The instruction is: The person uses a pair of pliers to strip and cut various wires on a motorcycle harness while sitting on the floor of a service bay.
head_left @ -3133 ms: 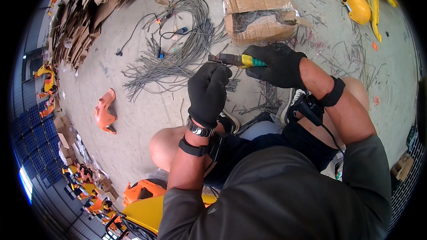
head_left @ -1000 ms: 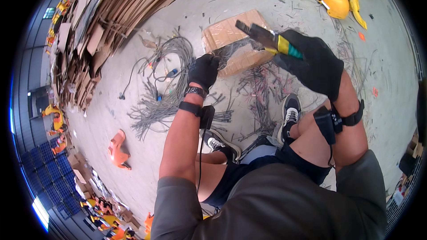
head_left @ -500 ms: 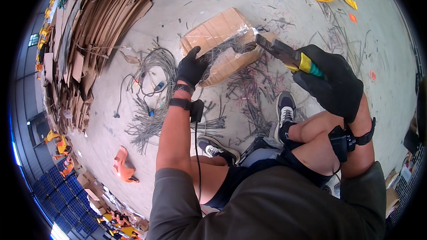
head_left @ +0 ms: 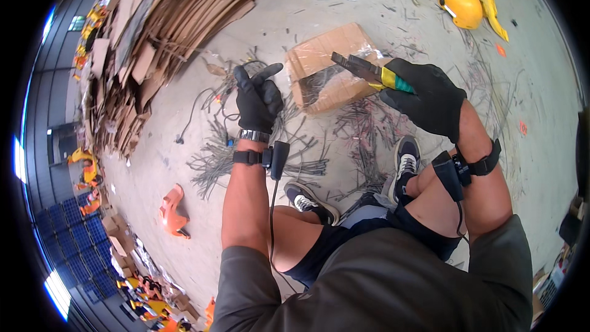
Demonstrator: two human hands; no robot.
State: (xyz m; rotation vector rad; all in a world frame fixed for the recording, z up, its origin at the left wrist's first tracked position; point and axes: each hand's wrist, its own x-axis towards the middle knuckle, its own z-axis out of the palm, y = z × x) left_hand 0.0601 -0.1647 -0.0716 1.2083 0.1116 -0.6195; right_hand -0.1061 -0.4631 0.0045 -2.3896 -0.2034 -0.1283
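Person seated on concrete floor [head_left: 295, 6], knees drawn up, both hands in black gloves. Left hand [head_left: 258, 97] is raised at about 10 o'clock from the knees, fingers spread loosely, index extended, gripping nothing; it hovers above the heap of cut wires [head_left: 246, 147], apart from it. Right hand [head_left: 430, 101], at about 1 o'clock, is closed around the yellow-and-green handles of a pair of pliers [head_left: 362, 72]; the dark nose points toward 10 o'clock, over the cardboard box [head_left: 326, 64]. Cannot tell whether the nose is parted. Box lies on the floor at 12 o'clock, just beyond the shoes, with more short wire scraps [head_left: 369, 123] strewn beside it. Judgement: wires look light, thin and springy, likely tangled, so a strand would drag its neighbours; best pinched near a free end, between thumb and forefinger. Pliers are rigid and fairly heavy; the sleeved handles give the sure grip. Flattened cardboard stack [head_left: 153, 43] at 10 o'clock; yellow hard hat [head_left: 462, 5] at 1 o'clock.
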